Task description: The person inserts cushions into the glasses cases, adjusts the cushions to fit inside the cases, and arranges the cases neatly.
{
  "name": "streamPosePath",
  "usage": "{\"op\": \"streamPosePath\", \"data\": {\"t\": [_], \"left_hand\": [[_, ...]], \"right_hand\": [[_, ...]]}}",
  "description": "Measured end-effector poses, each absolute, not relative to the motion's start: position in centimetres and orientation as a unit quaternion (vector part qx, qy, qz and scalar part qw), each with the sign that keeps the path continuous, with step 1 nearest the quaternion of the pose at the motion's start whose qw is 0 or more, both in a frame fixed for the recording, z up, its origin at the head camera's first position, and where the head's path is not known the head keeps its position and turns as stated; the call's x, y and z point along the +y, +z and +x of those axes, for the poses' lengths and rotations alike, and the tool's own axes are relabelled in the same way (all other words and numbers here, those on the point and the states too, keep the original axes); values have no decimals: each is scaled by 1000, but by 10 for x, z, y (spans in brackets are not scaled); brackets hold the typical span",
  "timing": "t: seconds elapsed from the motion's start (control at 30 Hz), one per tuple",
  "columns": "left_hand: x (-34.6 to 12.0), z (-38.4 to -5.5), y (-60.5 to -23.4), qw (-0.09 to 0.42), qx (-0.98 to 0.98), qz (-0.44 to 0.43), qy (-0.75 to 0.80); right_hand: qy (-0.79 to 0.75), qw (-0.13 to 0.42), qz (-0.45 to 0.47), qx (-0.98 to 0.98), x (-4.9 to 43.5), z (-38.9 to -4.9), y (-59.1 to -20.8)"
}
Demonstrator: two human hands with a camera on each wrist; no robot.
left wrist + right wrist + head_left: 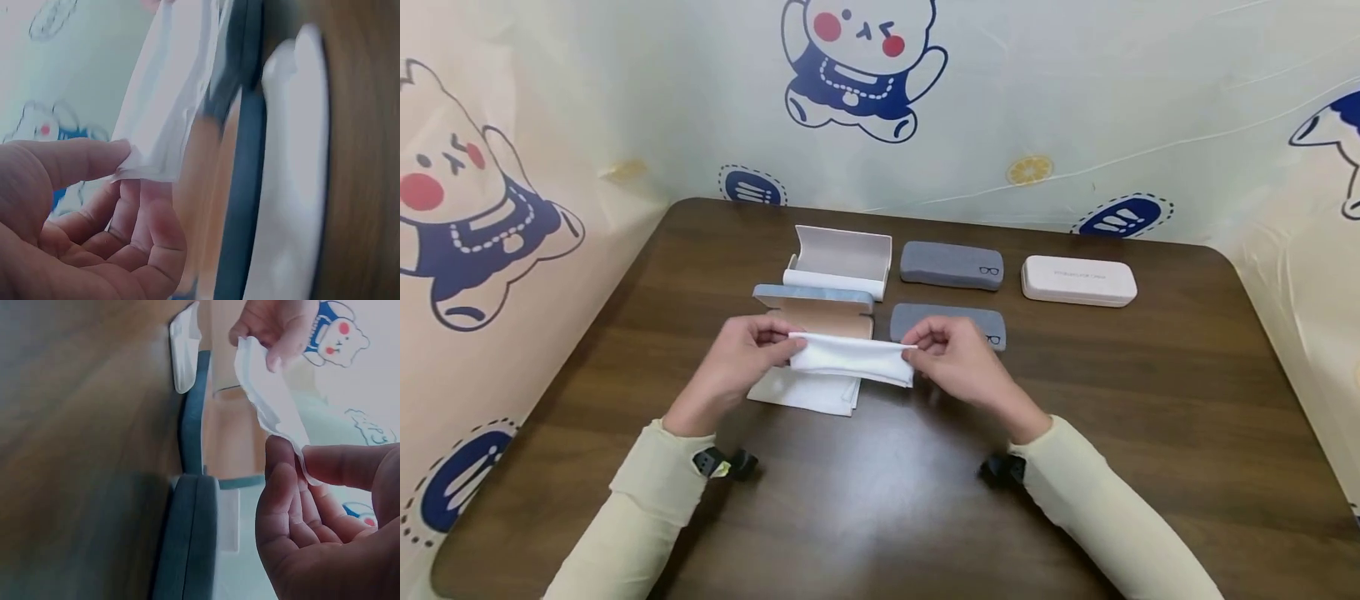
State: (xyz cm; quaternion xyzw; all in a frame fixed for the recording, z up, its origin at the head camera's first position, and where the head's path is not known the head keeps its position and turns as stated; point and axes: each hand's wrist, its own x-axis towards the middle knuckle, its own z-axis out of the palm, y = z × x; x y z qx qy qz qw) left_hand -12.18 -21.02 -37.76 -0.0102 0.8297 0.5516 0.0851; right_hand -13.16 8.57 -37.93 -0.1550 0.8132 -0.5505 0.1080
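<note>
A folded white cloth point(852, 358) is stretched between both hands above the table. My left hand point(747, 357) pinches its left end between thumb and fingers, and my right hand point(953, 360) pinches the right end the same way. Just behind the cloth stands an open blue glasses case point(812, 297) with a tan lining, its front partly hidden. Another folded white cloth point(805, 392) lies on the table below the held one. In the right wrist view the held cloth point(270, 394) shows several layers along its lower edge.
Behind the blue case lies an open white glasses case point(842, 254). Two closed grey-blue cases, one farther back point(951, 265) and one nearer point(947, 319), sit to the right. A closed white case point(1078, 281) is farther right on the brown table point(1150, 417).
</note>
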Motion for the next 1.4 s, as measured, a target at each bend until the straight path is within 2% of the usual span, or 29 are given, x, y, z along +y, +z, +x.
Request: {"op": "streamPosePath", "data": {"t": [0.33,0.63,1.4], "left_hand": [[-244,-145,-380,43,857,-66,509],[-250,-158,-391,39,858,-95,503],[-262,-164,-393,79,854,-130,497]], "right_hand": [[-449,2,-180,875,40,-164,-386],[-367,-49,-211,905,22,-168,-395],[-340,-34,-238,909,8,-169,-401]]}}
